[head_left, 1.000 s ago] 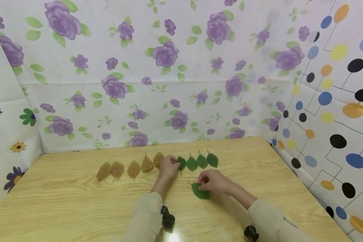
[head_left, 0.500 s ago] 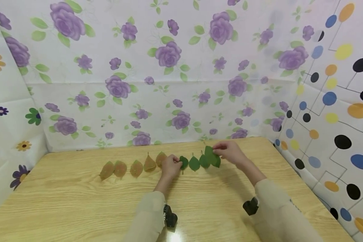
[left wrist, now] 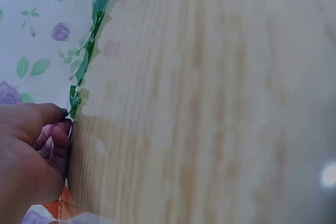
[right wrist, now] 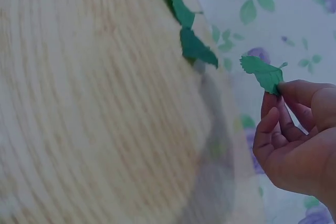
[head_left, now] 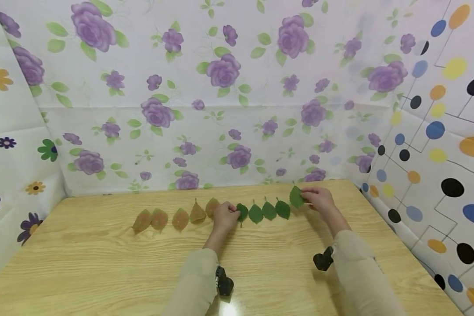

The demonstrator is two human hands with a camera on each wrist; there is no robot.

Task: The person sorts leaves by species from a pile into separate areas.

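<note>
- Holding a small green serrated leaf (head_left: 296, 196) pinched in our right hand (head_left: 320, 201), we hover it just past the far right end of the row of green leaves (head_left: 262, 211) on the pale wooden tabletop (head_left: 102, 263).
- Our left hand (head_left: 225, 216), fingers curled, pins the row's leftmost green leaf, beside the brown dried leaves (head_left: 174, 218).
- We judge this the placing step; it calls for lowering the leaf flat, in line.
- Only the right wrist view shows the leaf (right wrist: 265, 73) clear of the tabletop; the head view alone shows both rows.
</note>
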